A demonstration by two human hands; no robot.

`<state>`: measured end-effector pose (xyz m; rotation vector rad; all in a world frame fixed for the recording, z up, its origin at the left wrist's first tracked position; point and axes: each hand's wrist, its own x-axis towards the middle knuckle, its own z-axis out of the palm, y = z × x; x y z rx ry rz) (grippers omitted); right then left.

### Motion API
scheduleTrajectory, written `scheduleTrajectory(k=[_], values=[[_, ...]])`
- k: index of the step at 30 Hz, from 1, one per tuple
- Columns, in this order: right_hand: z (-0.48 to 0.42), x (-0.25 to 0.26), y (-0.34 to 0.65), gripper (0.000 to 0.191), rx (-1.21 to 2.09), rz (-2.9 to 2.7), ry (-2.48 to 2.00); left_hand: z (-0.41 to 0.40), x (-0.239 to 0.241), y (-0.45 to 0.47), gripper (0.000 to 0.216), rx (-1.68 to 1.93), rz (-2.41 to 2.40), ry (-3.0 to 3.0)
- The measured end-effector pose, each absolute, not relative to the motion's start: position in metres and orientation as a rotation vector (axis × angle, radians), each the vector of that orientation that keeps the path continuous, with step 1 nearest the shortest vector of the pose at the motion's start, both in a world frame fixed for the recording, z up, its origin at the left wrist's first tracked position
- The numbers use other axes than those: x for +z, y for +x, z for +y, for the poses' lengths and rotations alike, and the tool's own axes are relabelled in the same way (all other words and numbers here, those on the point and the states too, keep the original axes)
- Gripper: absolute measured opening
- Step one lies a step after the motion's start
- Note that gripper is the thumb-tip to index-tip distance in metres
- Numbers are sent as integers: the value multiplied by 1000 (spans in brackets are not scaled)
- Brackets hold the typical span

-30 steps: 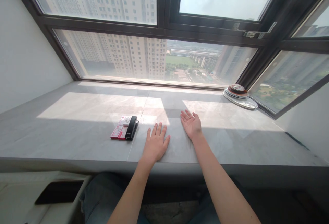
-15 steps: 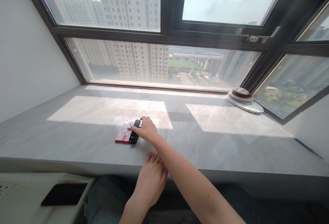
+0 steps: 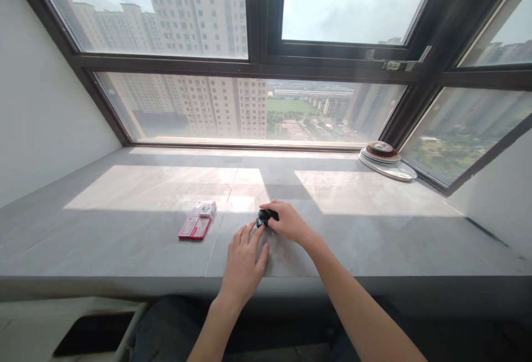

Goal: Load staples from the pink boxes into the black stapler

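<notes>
My right hand (image 3: 291, 222) grips a black stapler (image 3: 266, 216) just above or on the grey stone sill, fingers on top and thumb at the near side. Much of the stapler is hidden by that hand. My left hand (image 3: 243, 259) is open with its fingers spread, palm down; its fingertips reach the stapler's near end, and whether they touch it I cannot tell. Left of both hands lie flat red-and-white packs (image 3: 194, 228), with a small white box (image 3: 207, 208) at their far end.
A stack of plates (image 3: 386, 162) stands in the far right corner of the sill (image 3: 353, 240). Dark-framed windows (image 3: 257, 68) rise along the back. At lower left is a pale cabinet-like piece (image 3: 29, 323) with a dark opening.
My right hand has lifted the stapler off the red-and-white packs and carried it right. My left hand has come forward from the sill's edge, fingers spreading. The view has shifted slightly.
</notes>
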<state>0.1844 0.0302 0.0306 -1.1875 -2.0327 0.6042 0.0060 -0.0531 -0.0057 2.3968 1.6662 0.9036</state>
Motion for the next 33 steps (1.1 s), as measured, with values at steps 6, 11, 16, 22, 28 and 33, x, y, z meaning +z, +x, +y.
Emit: scheduleTrajectory(k=[6,11,16,22,28,33], values=[[24,17,155,30,488,-1836,-1295,-36,-18,12,44,743,1698,2495],[27,16,161,29,646,-1320,-1184,-34,-21,12,49,759,1732,2468],[24,-2,215,31,952,-657,-988,-35,-22,14,46,799,1699,2431],[-22,-21,252,27,1227,-578,-933,-31,-6,-21,40,1072,2091,2192],[-53,-19,252,32,1249,-901,-1269,-30,-17,-80,40,879,2451,2078],[-48,-10,235,29,1068,-1483,-1546,-42,-20,-90,29,919,1932,2327]])
